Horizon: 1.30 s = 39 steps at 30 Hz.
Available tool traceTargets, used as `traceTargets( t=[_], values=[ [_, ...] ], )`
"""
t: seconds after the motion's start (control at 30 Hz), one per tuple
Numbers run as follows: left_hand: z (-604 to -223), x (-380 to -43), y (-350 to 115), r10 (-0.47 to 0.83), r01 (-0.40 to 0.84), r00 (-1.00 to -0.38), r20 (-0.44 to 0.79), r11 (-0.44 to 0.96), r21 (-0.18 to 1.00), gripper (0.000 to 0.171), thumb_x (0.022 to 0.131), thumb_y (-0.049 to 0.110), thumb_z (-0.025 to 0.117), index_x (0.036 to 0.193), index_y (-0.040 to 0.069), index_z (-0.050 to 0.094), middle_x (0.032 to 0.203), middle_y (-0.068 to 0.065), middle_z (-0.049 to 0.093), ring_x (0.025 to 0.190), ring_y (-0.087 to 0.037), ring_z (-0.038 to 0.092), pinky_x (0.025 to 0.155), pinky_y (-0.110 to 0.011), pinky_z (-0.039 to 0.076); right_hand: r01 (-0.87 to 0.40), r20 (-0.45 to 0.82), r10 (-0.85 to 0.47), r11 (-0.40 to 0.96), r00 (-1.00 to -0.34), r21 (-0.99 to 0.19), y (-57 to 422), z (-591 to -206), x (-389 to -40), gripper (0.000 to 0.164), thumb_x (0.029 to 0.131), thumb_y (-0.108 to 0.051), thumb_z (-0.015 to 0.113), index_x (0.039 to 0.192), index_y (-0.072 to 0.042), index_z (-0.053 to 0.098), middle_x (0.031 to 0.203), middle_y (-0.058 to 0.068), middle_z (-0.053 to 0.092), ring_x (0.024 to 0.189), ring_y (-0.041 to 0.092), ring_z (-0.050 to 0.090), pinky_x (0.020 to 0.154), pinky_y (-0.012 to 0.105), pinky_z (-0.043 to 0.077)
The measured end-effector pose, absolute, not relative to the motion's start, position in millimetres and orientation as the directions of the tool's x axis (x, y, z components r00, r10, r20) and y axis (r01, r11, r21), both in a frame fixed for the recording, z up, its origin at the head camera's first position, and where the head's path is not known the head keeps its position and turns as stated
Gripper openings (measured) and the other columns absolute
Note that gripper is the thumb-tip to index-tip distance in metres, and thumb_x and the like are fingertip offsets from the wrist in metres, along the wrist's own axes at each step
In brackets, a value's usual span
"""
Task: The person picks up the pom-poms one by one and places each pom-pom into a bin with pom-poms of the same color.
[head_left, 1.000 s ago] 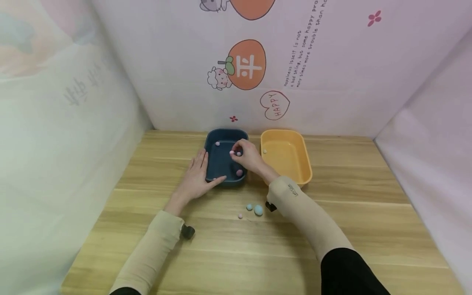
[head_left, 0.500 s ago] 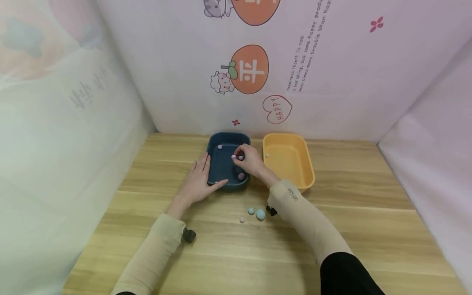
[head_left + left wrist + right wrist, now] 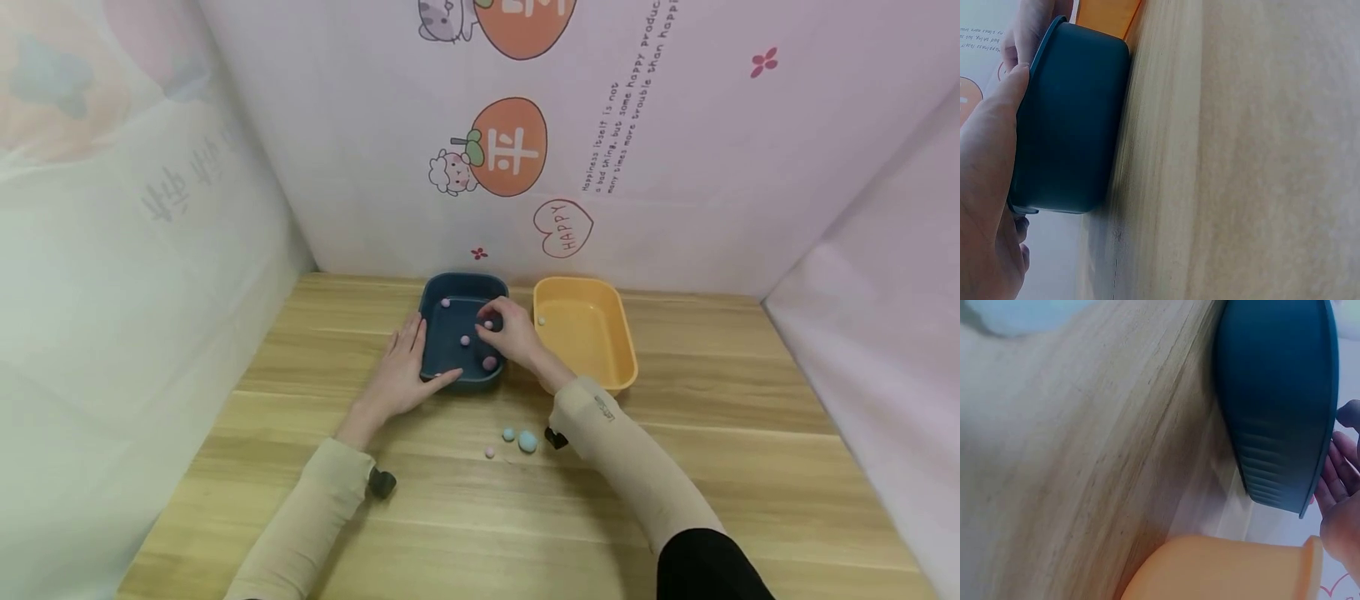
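In the head view my left hand (image 3: 399,372) rests at the near left corner of a dark blue tray (image 3: 467,385), fingers straight along its left side and thumb at the near rim. My right hand (image 3: 514,333) reaches over the tray's right side, thumb and index finger bent and apart with nothing pinched. Inside the tray lie a pink ball (image 3: 465,340), a second pink ball (image 3: 446,303) farther back, and a larger dusky pink ball (image 3: 490,363) at the near right. Another small pink ball (image 3: 488,324) shows between the right thumb and fingers, apparently in the tray.
A yellow tray (image 3: 622,333) stands to the right, a small pale ball (image 3: 542,321) at its left side. Nearer on the wooden table (image 3: 450,533) lie a large light blue ball (image 3: 527,442), a smaller light blue ball (image 3: 508,434) and a pink ball (image 3: 490,452). Printed fabric walls enclose the table.
The right thumb and index finger have parted and let go of a pink ball, which now lies in the middle of the dark blue tray. The left hand stays at the tray's corner.
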<state>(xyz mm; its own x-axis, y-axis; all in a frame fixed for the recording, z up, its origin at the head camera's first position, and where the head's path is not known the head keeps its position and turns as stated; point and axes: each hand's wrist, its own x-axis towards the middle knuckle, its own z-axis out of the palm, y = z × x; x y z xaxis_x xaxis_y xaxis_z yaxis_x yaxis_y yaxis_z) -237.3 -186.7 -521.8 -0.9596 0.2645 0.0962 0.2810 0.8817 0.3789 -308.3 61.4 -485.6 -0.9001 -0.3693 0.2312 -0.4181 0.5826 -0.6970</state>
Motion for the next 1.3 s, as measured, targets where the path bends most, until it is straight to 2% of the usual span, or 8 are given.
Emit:
traceTargets(
  t=[0.47,0.77,0.83,1.0,1.07,1.2,1.3],
  values=[
    [-522.5,-236.7,-183.9,0.260,0.280,-0.960,0.106,0.875,0.394,0.127,0.096,0.088,0.051,0.175,-0.002,0.010,0.186,-0.020,0.008,0.175,-0.036,0.011,0.141,-0.061,0.016,-0.459,0.278,-0.398,0.493,-0.874,-0.739,88.8,-478.9,-265.6,0.025,0.098,-0.007,0.081,0.121,0.001,0.074,0.127,0.019,0.075,0.121,0.037,0.072,0.115,0.056,0.057],
    [-521.4,-236.7,-186.9,0.248,0.264,-0.964,0.092,0.879,0.396,0.129,0.094,0.090,0.052,0.175,-0.001,0.008,0.187,-0.019,0.007,0.175,-0.032,0.008,0.142,-0.057,0.013,-0.502,0.332,-0.409,0.440,-0.850,-0.744,95.1,-481.7,-235.4,0.026,0.097,-0.009,0.084,0.119,-0.001,0.075,0.121,0.016,0.075,0.118,0.035,0.072,0.111,0.062,0.057],
    [-521.0,-236.5,-186.6,0.248,0.263,-0.965,0.089,0.880,0.396,0.129,0.094,0.090,0.052,0.175,-0.001,0.008,0.187,-0.019,0.007,0.175,-0.032,0.008,0.143,-0.057,0.012,-0.509,0.340,-0.418,0.413,-0.842,-0.755,96.7,-481.6,-227.8,0.025,0.096,-0.007,0.084,0.118,-0.001,0.075,0.120,0.019,0.076,0.117,0.036,0.072,0.110,0.062,0.057],
    [-521.0,-237.2,-185.7,0.250,0.266,-0.964,0.093,0.879,0.395,0.129,0.094,0.090,0.052,0.175,-0.001,0.009,0.186,-0.019,0.008,0.175,-0.033,0.008,0.143,-0.055,0.012,-0.525,0.355,-0.433,0.378,-0.829,-0.762,102.5,-482.8,-211.7,0.025,0.093,-0.001,0.085,0.117,-0.002,0.076,0.120,0.018,0.077,0.114,0.033,0.072,0.108,0.055,0.060],
    [-521.0,-237.6,-185.6,0.250,0.268,-0.963,0.096,0.879,0.394,0.129,0.094,0.089,0.052,0.175,-0.001,0.009,0.186,-0.019,0.008,0.175,-0.033,0.009,0.143,-0.055,0.012,-0.524,0.353,-0.430,0.391,-0.831,-0.757,105.1,-483.3,-206.1,0.026,0.093,-0.002,0.085,0.118,-0.003,0.076,0.120,0.014,0.077,0.114,0.030,0.072,0.106,0.049,0.060],
    [-520.3,-237.1,-186.2,0.249,0.266,-0.964,0.094,0.881,0.391,0.129,0.095,0.089,0.052,0.175,-0.002,0.009,0.186,-0.020,0.008,0.175,-0.033,0.009,0.143,-0.055,0.013,-0.519,0.342,-0.431,0.409,-0.835,-0.751,109.2,-485.3,-196.8,0.027,0.093,-0.002,0.085,0.118,-0.004,0.076,0.119,0.013,0.077,0.114,0.029,0.071,0.105,0.044,0.060],
    [-519.5,-237.1,-187.1,0.248,0.262,-0.965,0.087,0.883,0.390,0.128,0.095,0.088,0.053,0.175,-0.002,0.008,0.186,-0.020,0.007,0.175,-0.033,0.008,0.143,-0.056,0.013,-0.513,0.331,-0.438,0.409,-0.836,-0.755,111.3,-488.1,-191.9,0.026,0.093,0.000,0.084,0.118,-0.005,0.076,0.119,0.016,0.077,0.114,0.030,0.071,0.105,0.047,0.061]
  ],
)
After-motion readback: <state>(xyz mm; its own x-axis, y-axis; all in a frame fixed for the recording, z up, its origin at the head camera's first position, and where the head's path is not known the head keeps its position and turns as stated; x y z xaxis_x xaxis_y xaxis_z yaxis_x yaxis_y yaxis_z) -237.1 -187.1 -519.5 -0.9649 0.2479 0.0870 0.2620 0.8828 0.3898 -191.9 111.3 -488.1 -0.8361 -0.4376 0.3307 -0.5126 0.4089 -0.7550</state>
